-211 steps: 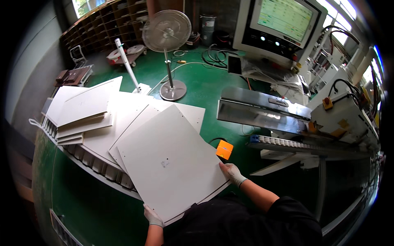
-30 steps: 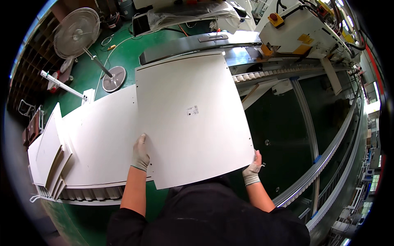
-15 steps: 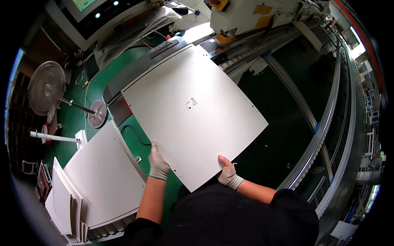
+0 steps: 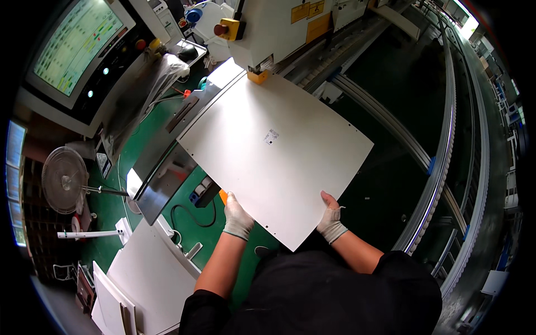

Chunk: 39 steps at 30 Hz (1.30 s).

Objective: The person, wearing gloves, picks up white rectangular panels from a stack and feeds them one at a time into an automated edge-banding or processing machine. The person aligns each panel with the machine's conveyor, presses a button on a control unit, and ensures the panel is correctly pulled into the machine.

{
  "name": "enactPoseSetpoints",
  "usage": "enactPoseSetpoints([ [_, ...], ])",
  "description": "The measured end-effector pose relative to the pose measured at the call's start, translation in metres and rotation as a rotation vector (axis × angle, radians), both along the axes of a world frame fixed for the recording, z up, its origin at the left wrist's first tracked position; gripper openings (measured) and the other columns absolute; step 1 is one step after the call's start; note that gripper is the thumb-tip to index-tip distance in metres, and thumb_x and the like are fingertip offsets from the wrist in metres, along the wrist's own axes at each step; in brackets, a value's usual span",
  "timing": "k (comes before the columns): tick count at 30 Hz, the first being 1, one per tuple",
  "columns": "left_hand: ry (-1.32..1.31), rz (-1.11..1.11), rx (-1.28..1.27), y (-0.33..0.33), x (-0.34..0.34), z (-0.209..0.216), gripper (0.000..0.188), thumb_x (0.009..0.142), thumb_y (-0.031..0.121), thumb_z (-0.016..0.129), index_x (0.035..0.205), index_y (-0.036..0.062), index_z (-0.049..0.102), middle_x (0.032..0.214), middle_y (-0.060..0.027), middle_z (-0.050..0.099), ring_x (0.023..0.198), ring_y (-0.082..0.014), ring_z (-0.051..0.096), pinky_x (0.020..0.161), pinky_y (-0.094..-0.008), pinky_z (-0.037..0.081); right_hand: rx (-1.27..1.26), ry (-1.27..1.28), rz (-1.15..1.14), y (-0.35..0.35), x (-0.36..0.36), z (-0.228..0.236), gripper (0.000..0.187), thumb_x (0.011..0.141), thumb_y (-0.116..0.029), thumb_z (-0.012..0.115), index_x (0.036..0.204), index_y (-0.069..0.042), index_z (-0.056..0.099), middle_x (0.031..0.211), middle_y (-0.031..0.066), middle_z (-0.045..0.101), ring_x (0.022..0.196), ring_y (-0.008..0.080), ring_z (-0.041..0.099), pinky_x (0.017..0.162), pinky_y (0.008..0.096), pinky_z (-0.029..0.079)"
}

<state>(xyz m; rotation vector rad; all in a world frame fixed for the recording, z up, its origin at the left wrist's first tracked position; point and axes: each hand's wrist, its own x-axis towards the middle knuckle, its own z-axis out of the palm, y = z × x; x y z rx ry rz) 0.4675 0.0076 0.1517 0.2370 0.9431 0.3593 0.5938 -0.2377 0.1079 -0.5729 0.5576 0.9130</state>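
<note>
Between my two gloved hands I hold a large white panel (image 4: 240,156) with a small printed label near its middle and small dark holes near its edges. My left hand (image 4: 237,216) grips its near left edge, thumb on top. On the near right edge, my right hand (image 4: 330,215) has its thumb on the upper face, and its fingers are hidden below. The panel's far end lies over a grey metal worktable (image 4: 162,190) and reaches the yellow-orange block (image 4: 257,77) under the machine head (image 4: 273,28).
White panels (image 4: 153,273) are stacked at the lower left, near a pedestal fan (image 4: 64,176). A control screen (image 4: 78,44) stands at the far left, and a red emergency knob (image 4: 221,29) sits on the machine. Metal rails (image 4: 435,184) run along the right.
The panel has moved forward, so its far end meets the machine's yellow-orange block. Both hands still hold it. My view has shifted, showing more of the screen.
</note>
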Motion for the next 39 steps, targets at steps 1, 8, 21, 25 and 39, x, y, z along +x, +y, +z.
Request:
enactPoseSetpoints([
  [1, -0.042, -0.026, 0.014, -0.002, 0.012, 0.003, 0.061, 0.113, 0.047, 0.026, 0.155, 0.0046, 0.039, 0.159, -0.0167, 0.043, 0.146, -0.0373, 0.043, 0.122, -0.0564, 0.033, -0.002, -0.022, -0.015, -0.001, 0.012, -0.002, 0.048, 0.097, -0.036, 0.06, 0.129, 0.0, 0.063, 0.128, 0.017, 0.068, 0.118, 0.0372, 0.064, 0.107, 0.0497, 0.049],
  [8, -0.137, -0.11, 0.093, -0.022, 0.08, 0.001, 0.062, 0.11, 0.044, 0.04, 0.153, -0.0002, 0.038, 0.157, -0.0179, 0.045, 0.145, -0.0357, 0.044, 0.123, -0.0537, 0.032, 0.108, -0.036, -0.054, -0.015, 0.09, -0.021, 0.051, 0.098, -0.038, 0.058, 0.133, 0.0, 0.061, 0.134, 0.017, 0.065, 0.123, 0.0367, 0.061, 0.11, 0.0485, 0.046],
  [21, 0.606, -0.904, 1.27, -0.091, -0.095, -0.071, 0.043, 0.106, 0.037, 0.054, 0.121, -0.0011, 0.067, 0.113, -0.0203, 0.071, 0.105, -0.0314, 0.069, 0.094, -0.0402, 0.053, -0.123, -0.179, -0.123, -0.019, 0.132, -0.017, 0.054, 0.098, -0.047, 0.064, 0.135, -0.007, 0.062, 0.128, 0.01, 0.07, 0.116, 0.0311, 0.067, 0.104, 0.0436, 0.053],
  [25, 0.773, -0.715, 0.88, -0.1, -0.211, -0.137, 0.04, 0.104, 0.035, 0.053, 0.106, -0.003, 0.064, 0.105, -0.0244, 0.071, 0.103, -0.0371, 0.068, 0.088, -0.0477, 0.052, -0.099, -0.178, -0.202, -0.021, 0.172, -0.027, 0.047, 0.097, -0.047, 0.067, 0.125, -0.009, 0.067, 0.119, 0.0083, 0.073, 0.108, 0.0269, 0.069, 0.094, 0.0372, 0.056],
  [39, 0.731, -1.55, 1.448, -0.111, -0.28, -0.214, 0.037, 0.104, 0.029, 0.05, 0.117, -0.0038, 0.061, 0.118, -0.0275, 0.066, 0.113, -0.0438, 0.062, 0.101, -0.0473, 0.049, -0.097, 0.072, 0.506, 0.039, 0.023, -0.051, 0.027, 0.101, -0.035, 0.064, 0.107, -0.009, 0.067, 0.088, 0.0043, 0.069, 0.074, 0.0177, 0.067, 0.06, 0.0298, 0.055],
])
